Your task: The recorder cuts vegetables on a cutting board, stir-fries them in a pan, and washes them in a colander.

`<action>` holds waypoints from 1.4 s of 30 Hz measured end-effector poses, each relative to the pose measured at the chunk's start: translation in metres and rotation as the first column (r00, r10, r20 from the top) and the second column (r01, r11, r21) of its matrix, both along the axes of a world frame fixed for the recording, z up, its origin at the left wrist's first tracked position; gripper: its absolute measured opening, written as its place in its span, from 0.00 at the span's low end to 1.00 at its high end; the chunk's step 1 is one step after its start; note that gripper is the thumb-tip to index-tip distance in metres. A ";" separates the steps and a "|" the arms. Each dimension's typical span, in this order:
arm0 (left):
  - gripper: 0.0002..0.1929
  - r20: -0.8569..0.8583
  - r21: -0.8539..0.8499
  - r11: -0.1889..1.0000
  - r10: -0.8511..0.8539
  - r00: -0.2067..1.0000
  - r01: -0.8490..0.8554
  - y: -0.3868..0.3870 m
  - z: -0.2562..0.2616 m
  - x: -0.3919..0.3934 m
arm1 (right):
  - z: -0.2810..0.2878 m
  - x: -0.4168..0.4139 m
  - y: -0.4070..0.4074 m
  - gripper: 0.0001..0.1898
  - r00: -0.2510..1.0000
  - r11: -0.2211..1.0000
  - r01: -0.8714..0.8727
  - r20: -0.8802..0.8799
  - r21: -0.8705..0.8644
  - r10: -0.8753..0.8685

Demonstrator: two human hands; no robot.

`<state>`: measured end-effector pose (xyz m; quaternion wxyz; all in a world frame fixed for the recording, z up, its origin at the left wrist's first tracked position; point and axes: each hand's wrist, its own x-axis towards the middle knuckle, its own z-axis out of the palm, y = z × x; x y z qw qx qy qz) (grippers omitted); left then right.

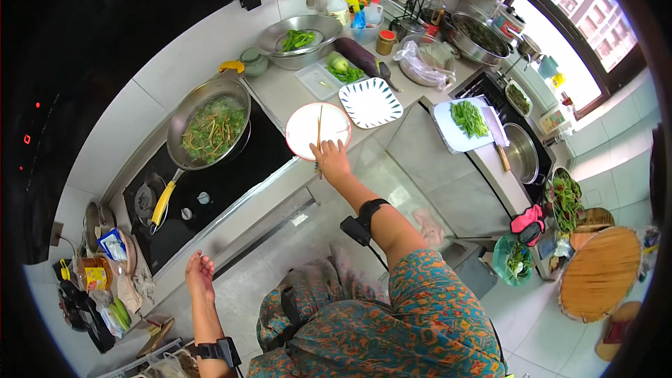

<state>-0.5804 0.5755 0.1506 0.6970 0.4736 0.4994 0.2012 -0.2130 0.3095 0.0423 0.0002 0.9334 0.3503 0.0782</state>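
My right hand reaches over the near rim of a white plate with a red rim. Its fingers lie on either side of a pair of wooden chopsticks resting across the plate; whether they grip them cannot be told. My left hand is raised in front of the counter edge, palm partly up, fingers loosely curled and holding nothing. On the gas hob, a frying pan with a yellow handle holds leafy greens with long stems in liquid. Beside the round plate sits a square patterned plate.
A steel basin with green peppers, an eggplant and a glass bowl stand behind the plates. Rightward, a cleaver lies beside chopped greens on a white board. An oil bottle stands at the left.
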 end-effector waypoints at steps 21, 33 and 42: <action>0.09 0.121 -0.026 0.901 -0.426 0.896 0.432 -0.021 -0.013 0.101 | 0.047 -0.092 -0.111 0.30 0.962 0.894 0.272 -0.074 0.356 -0.264; 0.10 0.099 0.073 0.619 -0.785 0.612 0.782 -0.163 0.004 0.224 | 0.080 -0.076 -0.190 0.29 0.909 0.830 0.418 -0.174 0.370 -0.380; 0.13 0.130 0.294 0.558 -0.827 0.546 0.776 -0.298 0.028 0.412 | 0.074 0.014 -0.274 0.26 0.939 0.772 0.318 -0.294 0.550 -0.178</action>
